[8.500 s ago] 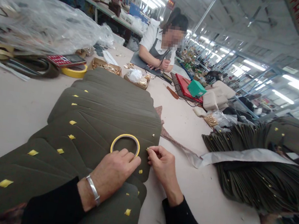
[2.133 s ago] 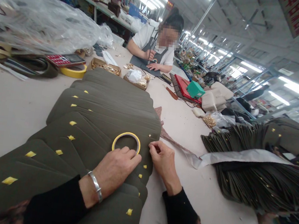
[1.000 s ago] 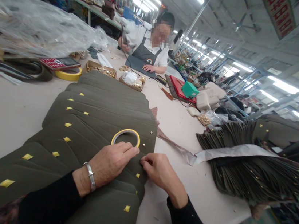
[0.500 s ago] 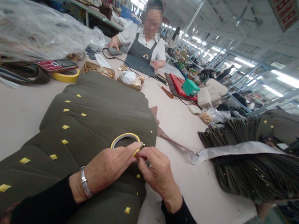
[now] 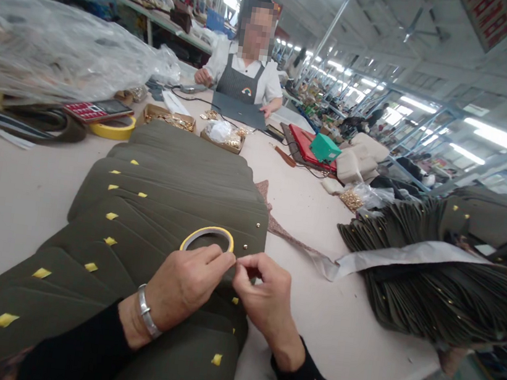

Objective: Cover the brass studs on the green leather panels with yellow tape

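I list: yellow tape roll, clamped in my left hand over fanned green panels; right hand, pinched together, contents unclear; risk, panels skewed by a dragging wrist.

Matt olive panels, smooth-faced, clothlike, are showing a soft dull finish. Bracelet: silvery metal, gleaming. Plastic wrapping: clear, wrinkled, glossy, catching light. Small fittings: gold-toned, metallic, glinting. Sleeve: black cloth, looking matt. Tabletop: pale, smooth, appearing low in sheen.
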Demonstrator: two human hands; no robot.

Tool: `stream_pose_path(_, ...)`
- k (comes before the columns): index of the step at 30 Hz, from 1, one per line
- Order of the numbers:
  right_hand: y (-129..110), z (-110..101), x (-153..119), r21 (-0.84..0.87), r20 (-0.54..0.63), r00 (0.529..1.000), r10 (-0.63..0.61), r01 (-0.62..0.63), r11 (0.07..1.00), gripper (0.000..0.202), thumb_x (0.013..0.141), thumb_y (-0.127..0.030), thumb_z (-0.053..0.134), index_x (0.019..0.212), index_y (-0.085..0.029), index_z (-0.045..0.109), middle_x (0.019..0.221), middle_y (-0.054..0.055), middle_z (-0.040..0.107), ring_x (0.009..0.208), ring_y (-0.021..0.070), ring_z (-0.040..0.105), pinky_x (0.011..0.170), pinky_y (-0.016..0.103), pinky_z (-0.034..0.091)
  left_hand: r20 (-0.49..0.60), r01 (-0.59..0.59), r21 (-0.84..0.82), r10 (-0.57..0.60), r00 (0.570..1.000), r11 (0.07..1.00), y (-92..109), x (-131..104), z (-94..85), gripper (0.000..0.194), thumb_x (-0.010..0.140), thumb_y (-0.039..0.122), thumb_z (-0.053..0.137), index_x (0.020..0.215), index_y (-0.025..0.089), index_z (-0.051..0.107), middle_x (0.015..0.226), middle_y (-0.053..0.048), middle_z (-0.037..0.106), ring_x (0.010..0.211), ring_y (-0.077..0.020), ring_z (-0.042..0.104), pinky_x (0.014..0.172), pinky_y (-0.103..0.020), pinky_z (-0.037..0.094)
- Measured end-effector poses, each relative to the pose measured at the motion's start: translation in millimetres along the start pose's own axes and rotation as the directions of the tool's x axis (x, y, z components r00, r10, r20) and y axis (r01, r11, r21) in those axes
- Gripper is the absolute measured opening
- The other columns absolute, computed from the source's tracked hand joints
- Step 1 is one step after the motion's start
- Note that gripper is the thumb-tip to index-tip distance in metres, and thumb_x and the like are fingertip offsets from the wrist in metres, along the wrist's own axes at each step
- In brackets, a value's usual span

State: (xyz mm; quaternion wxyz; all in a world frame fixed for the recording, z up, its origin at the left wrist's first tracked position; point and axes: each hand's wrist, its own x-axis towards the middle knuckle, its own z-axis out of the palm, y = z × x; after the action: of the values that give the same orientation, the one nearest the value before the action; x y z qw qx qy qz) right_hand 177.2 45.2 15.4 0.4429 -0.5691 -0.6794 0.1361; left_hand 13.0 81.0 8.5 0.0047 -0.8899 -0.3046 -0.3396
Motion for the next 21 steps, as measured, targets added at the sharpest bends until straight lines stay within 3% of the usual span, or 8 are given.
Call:
stream_pose_path(2,6,2,5,0.208,0.026,0.961,0.276,-0.275,0.939,0.009,0.077,-0.021,0.058,0.070,-0.018,0.063,0.059,-0.001,0.063,0.049,0.0118,0.058,0.048,0.023,0.048,-0.032,-0.007,-0.014,0.007,0.999,1.000,3,0,-0.8,0.017,0.096,0.016,0.043,0.085,0.019,0.056,0.070,0.000,0.056,0.062,-0.0142,0.055,0.056,-0.026,0.041)
stream_pose_path(4,19,1,11,0.348,0.092,0.877,0.472,-0.473,0.809,0.013,0.074,-0.029,0.063,0.071,-0.016,0.063,0.054,-0.002,0.061,0.043,0.0115,0.056,0.043,0.022,0.047,-0.022,-0.010,-0.027,0.009,1.000,1.000,5,-1,-0.6,0.015,0.095,0.016,0.044,0.085,0.019,0.055,0.071,0.000,0.057,0.064,-0.0142,0.055,0.059,-0.026,0.042)
stream_pose_path(6,34,-2,17,0.385,0.154,0.825,0.543,-0.556,0.736,0.022,0.072,-0.035,0.068,0.074,-0.014,0.065,0.054,-0.002,0.061,0.043,0.0113,0.057,0.043,0.022,0.048,0.044,0.007,0.007,-0.008,0.999,1.000,5,-1,1.1,0.013,0.095,0.016,0.045,0.088,0.019,0.055,0.076,-0.001,0.058,0.068,-0.0151,0.055,0.062,-0.027,0.043)
stream_pose_path(7,41,-4,19,0.378,0.173,0.822,0.542,-0.564,0.734,0.025,0.071,-0.037,0.069,0.076,-0.013,0.067,0.056,-0.001,0.063,0.045,0.0112,0.058,0.045,0.022,0.049,0.094,0.021,0.041,-0.024,0.995,0.999,4,-1,2.4,0.011,0.095,0.016,0.046,0.089,0.019,0.056,0.079,-0.001,0.059,0.071,-0.0161,0.055,0.064,-0.028,0.044)
stream_pose_path(12,52,-9,20,0.221,0.179,0.892,0.415,-0.448,0.867,0.024,0.080,-0.038,0.064,0.082,-0.015,0.070,0.061,0.000,0.064,0.053,0.0125,0.060,0.051,0.023,0.051,0.295,0.067,0.149,-0.108,0.949,0.987,-5,1,9.6,0.009,0.092,0.015,0.050,0.092,0.019,0.058,0.092,-0.005,0.061,0.089,-0.0226,0.054,0.078,-0.037,0.047)
stream_pose_path(16,43,-5,23,-0.044,0.149,0.963,0.223,-0.219,0.975,0.015,0.084,-0.026,0.059,0.077,-0.017,0.069,0.065,0.001,0.067,0.058,0.0142,0.060,0.058,0.025,0.048,0.315,0.085,0.140,-0.126,0.941,0.987,-8,2,12.4,0.011,0.093,0.016,0.048,0.093,0.019,0.058,0.094,-0.006,0.060,0.091,-0.0233,0.052,0.083,-0.040,0.047)
stream_pose_path(21,41,3,28,-0.257,0.158,0.982,0.100,-0.057,0.965,0.014,0.084,-0.017,0.055,0.076,-0.019,0.066,0.072,0.001,0.068,0.066,0.0154,0.062,0.063,0.025,0.045,0.300,0.093,0.129,-0.128,0.945,0.987,-9,2,12.9,0.013,0.091,0.012,0.048,0.093,0.019,0.059,0.094,-0.006,0.058,0.091,-0.0228,0.051,0.085,-0.040,0.045)
